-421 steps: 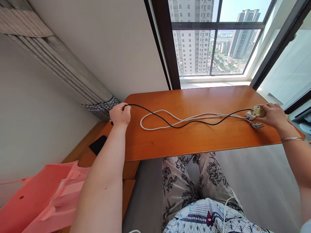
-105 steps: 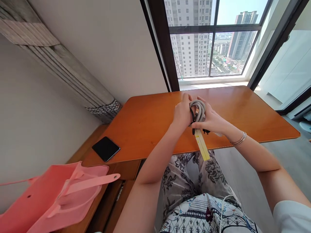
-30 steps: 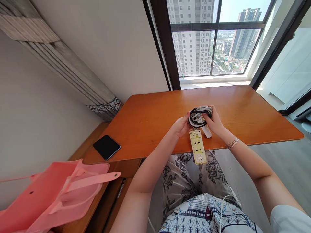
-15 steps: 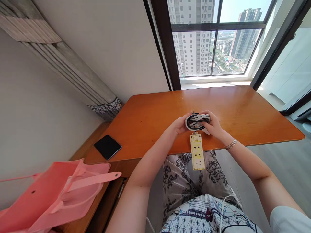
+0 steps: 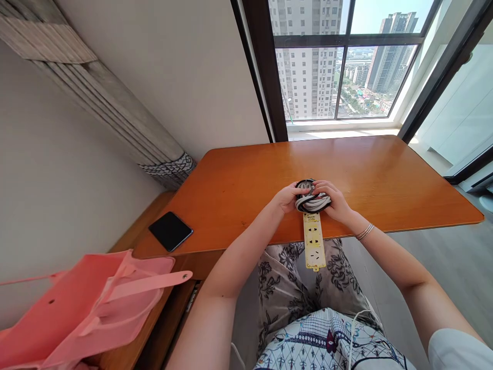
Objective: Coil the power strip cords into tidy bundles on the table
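Over the near edge of the table, my left hand (image 5: pixel 288 198) and my right hand (image 5: pixel 334 201) grip opposite sides of a coiled power cord (image 5: pixel 314 204). The coil is white and black, and a plug (image 5: pixel 306 186) seems to show at its top, under my left fingers. Below the coil a pale yellow power strip (image 5: pixel 315 244) points down toward my lap, extending past the table edge. Its sockets face up, and its top end is close against the coil. My fingers partly cover the cord's loops.
The orange-brown wooden table (image 5: pixel 246 174) stretches ahead to a window (image 5: pixel 346 77). A black phone (image 5: pixel 170 231) lies on its left part. An open pink bag (image 5: pixel 115 303) sits at the lower left, by a wooden drawer unit (image 5: pixel 154 324). A grey curtain (image 5: pixel 115 113) hangs at left.
The coil has tilted and turned in my hands, so its loops and plug face me more. My left fingers have moved over its top. The strip stays nearly in place.
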### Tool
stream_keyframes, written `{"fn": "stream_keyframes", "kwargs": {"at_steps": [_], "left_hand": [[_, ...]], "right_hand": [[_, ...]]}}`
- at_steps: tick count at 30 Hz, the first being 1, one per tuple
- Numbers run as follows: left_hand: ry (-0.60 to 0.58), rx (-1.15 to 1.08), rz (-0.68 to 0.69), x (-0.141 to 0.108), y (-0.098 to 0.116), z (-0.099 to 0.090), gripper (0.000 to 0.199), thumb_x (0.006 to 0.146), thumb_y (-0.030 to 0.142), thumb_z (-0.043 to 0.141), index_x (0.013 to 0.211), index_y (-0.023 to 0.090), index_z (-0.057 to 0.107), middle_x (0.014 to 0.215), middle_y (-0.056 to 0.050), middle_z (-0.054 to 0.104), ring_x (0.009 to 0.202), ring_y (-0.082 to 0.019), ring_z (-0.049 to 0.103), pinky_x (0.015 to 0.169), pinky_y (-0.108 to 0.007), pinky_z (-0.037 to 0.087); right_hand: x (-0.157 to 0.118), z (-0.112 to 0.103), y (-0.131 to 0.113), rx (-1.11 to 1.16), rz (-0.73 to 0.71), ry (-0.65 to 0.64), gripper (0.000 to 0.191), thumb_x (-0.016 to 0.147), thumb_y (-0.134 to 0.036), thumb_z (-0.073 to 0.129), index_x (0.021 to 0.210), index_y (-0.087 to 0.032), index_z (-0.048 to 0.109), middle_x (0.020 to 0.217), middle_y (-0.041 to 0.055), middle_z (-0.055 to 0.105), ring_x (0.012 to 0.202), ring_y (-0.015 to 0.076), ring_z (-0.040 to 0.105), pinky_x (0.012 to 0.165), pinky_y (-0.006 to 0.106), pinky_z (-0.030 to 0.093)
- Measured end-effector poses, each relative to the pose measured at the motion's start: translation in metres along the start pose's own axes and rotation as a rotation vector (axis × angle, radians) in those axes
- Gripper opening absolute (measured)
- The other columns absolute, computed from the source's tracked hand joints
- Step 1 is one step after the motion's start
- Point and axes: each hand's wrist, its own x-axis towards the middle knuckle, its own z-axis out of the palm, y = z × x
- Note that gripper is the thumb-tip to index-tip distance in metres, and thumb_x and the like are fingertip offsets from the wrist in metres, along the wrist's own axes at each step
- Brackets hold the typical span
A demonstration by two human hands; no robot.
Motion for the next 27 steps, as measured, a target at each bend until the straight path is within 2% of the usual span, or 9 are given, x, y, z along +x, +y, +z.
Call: {"fn": "stream_keyframes", "kwargs": {"at_steps": [3,7,9,13,18,23,27], "left_hand": [[0.008,0.049,0.008,0.001,0.001,-0.003,0.029,0.063,0.009,0.08,0.091,0.013,0.072,0.08,-0.005,0.076,0.069,-0.017,0.07,0.075,-0.029,0.058],[-0.017,0.004,-0.074,0.003,0.002,-0.013,0.016,0.075,0.021,0.071,0.088,0.011,0.073,0.075,-0.006,0.074,0.065,-0.017,0.068,0.067,-0.028,0.056],[0.001,-0.036,-0.065,0.003,0.001,-0.015,0.015,0.078,0.021,0.069,0.088,0.011,0.074,0.075,-0.006,0.075,0.066,-0.017,0.068,0.066,-0.027,0.055],[0.008,-0.049,-0.003,0.002,-0.001,-0.014,0.017,0.071,0.014,0.075,0.088,0.01,0.075,0.08,-0.006,0.076,0.069,-0.015,0.068,0.068,-0.025,0.054],[0.013,-0.013,0.066,0.004,0.0,-0.014,0.019,0.063,0.008,0.079,0.079,0.013,0.071,0.071,-0.002,0.07,0.062,-0.012,0.061,0.063,-0.025,0.05],[0.11,0.043,0.134,0.006,-0.003,-0.014,0.019,0.06,0.007,0.076,0.073,0.015,0.065,0.064,0.002,0.064,0.058,-0.01,0.056,0.061,-0.025,0.045],[0.127,0.114,0.165,0.005,-0.003,-0.014,0.016,0.062,0.012,0.076,0.076,0.016,0.066,0.067,0.001,0.065,0.061,-0.011,0.056,0.062,-0.025,0.043]], "right_hand": [[0.001,-0.001,0.0,0.012,-0.045,0.022,0.016,0.097,-0.024,0.053,0.106,-0.027,0.067,0.11,0.01,0.072,0.12,0.0263,0.065,0.104,0.051,0.054],[0.002,-0.003,0.002,-0.025,-0.075,0.018,0.015,0.099,-0.026,0.054,0.105,-0.025,0.067,0.107,0.0104,0.072,0.117,0.0261,0.066,0.101,0.05,0.056],[0.001,-0.003,0.003,-0.044,-0.094,0.022,0.016,0.1,-0.027,0.052,0.105,-0.024,0.067,0.105,0.0106,0.073,0.116,0.0257,0.067,0.1,0.049,0.057],[-0.003,-0.001,0.003,-0.069,-0.136,0.025,0.016,0.102,-0.027,0.051,0.106,-0.025,0.066,0.106,0.0108,0.073,0.12,0.0257,0.066,0.1,0.049,0.057],[-0.006,0.003,0.003,-0.132,-0.238,-0.009,0.017,0.103,-0.023,0.049,0.109,-0.025,0.064,0.106,0.0104,0.073,0.125,0.0254,0.064,0.103,0.05,0.056],[-0.006,0.006,0.005,-0.15,-0.332,0.009,0.02,0.101,-0.015,0.049,0.115,-0.025,0.061,0.108,0.0097,0.072,0.127,0.0246,0.064,0.102,0.047,0.058],[-0.004,0.005,0.004,-0.144,-0.324,0.021,0.022,0.1,-0.014,0.05,0.115,-0.025,0.061,0.109,0.0094,0.072,0.128,0.0245,0.064,0.102,0.047,0.058]]}}
